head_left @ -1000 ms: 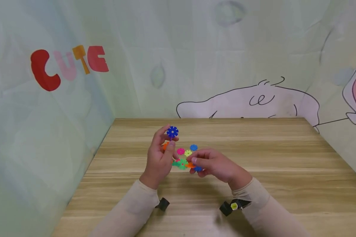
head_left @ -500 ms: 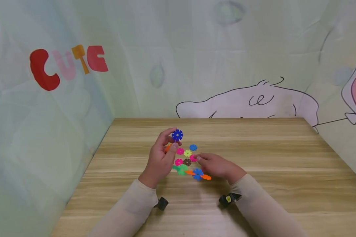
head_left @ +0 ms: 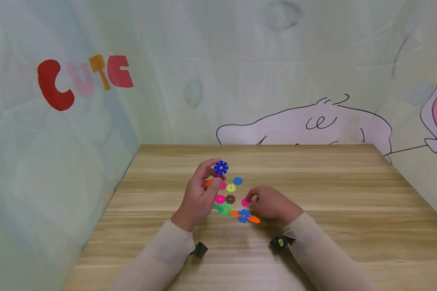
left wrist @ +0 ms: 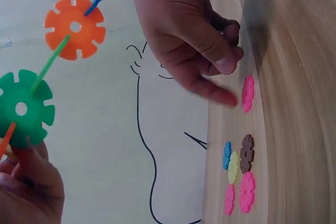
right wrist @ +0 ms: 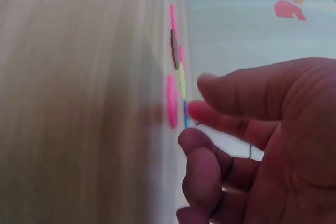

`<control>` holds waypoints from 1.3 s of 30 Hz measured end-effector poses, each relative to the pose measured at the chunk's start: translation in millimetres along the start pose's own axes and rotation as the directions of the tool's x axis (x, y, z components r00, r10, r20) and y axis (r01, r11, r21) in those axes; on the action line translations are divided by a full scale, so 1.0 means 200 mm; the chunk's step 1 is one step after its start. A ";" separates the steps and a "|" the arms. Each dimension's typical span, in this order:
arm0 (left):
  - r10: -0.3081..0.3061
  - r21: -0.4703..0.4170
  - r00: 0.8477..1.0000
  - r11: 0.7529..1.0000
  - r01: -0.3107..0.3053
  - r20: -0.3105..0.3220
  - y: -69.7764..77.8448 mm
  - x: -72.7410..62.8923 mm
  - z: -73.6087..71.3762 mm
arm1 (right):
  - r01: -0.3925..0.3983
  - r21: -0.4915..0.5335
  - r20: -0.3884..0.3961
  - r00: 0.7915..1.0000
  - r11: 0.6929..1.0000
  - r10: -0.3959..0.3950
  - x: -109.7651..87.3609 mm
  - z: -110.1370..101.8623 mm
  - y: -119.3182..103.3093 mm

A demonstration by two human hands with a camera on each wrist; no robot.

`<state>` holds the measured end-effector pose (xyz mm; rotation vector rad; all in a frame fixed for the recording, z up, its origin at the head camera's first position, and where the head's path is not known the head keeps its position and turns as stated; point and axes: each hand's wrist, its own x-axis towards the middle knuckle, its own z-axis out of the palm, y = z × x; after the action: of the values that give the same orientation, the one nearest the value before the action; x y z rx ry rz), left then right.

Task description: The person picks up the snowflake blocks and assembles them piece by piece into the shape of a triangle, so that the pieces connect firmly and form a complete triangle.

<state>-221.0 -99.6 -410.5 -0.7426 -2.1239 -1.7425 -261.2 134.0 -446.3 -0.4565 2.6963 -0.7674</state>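
Near the right hand (head_left: 271, 203), pink disc (head_left: 245, 202), shifted (rightward, nearer).

My head view gives me a dark blue disc (head_left: 224, 166), a light green disc (head_left: 225, 213), a mid-blue disc (head_left: 244, 220) and a bright orange disc (head_left: 255, 220). Of the others I read a brown disc (head_left: 228, 198), a pale yellow disc (head_left: 231, 190), a light blue disc (head_left: 238, 183) and hot pink discs (head_left: 220, 201). The table (head_left: 349, 194) has streaky tan-and-brown wood grain. I see plain cream sleeves (head_left: 167, 250) and a pale green wall (head_left: 211, 48) printed with red, pink, orange and coral letters (head_left: 48, 81), plus a black-outlined, whitish figure (head_left: 276, 125).
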 end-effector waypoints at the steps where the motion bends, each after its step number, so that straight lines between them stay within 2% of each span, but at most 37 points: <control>1: -0.001 -0.002 1.000 1.000 0.001 0.000 0.00 0.00 0.00 | -0.010 0.020 0.003 1.000 1.000 0.010 0.00 0.00 0.00; 4: 0.000 -0.015 1.000 1.000 0.000 0.004 0.00 0.00 0.00 | -0.009 0.030 0.019 1.000 0.999 0.008 0.00 0.01 0.00; 11: 0.007 -0.020 1.000 1.000 -0.007 0.002 0.00 -0.01 0.00 | 0.078 -0.121 -0.033 0.996 0.990 -0.083 -0.02 0.01 -0.02; 15: 0.004 -0.021 1.000 1.000 -0.004 0.003 0.00 -0.01 0.01 | 0.053 -0.125 -0.043 0.997 0.991 -0.059 -0.03 0.00 -0.01; 18: -0.001 -0.019 1.000 1.000 0.001 0.003 0.00 -0.01 0.01 | 0.012 -0.059 -0.036 0.999 0.998 -0.014 -0.03 0.00 -0.01; 20: -0.002 -0.016 1.000 1.000 0.002 0.003 -0.01 -0.01 0.01 | -0.007 0.059 -0.033 0.999 0.998 0.009 -0.04 -0.01 -0.02; 22: 0.000 -0.018 1.000 1.000 0.000 0.005 -0.01 -0.01 0.01 | -0.005 0.214 -0.047 0.999 0.977 0.015 -0.05 -0.03 -0.03; 24: 0.002 -0.019 1.000 1.000 -0.002 0.010 -0.01 -0.01 0.01 | 0.039 0.399 -0.084 0.996 0.916 -0.006 -0.06 -0.06 -0.06; 27: 0.003 -0.016 1.000 1.000 -0.003 0.018 -0.01 -0.01 0.01 | 0.147 0.594 -0.144 0.987 0.791 -0.075 -0.10 -0.11 -0.12; 30: 0.005 -0.005 1.000 1.000 -0.005 0.031 0.00 -0.01 0.01 | 0.226 0.718 -0.166 0.974 0.658 -0.153 -0.15 -0.14 -0.16; 33: 0.019 -0.006 0.999 1.000 -0.019 0.048 0.01 -0.02 0.01 | 0.251 0.811 -0.167 0.965 0.528 -0.203 -0.18 -0.15 -0.20; 35: 0.032 -0.012 0.998 0.999 -0.031 0.061 0.01 -0.02 0.02 | 0.264 0.852 -0.180 0.959 0.453 -0.220 -0.20 -0.15 -0.22; 37: 0.045 -0.016 0.996 0.999 -0.044 0.071 0.01 -0.02 0.02 | 0.280 0.873 -0.200 0.952 0.400 -0.229 -0.21 -0.14 -0.24; 39: 0.056 -0.023 0.995 0.998 -0.055 0.080 0.01 -0.02 0.02 | 0.296 0.880 -0.218 0.947 0.371 -0.237 -0.21 -0.14 -0.25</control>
<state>-215.5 -96.8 -411.8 -0.8832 -2.1183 -1.7364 -222.1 122.9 -388.5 -0.5621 1.7667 -2.1767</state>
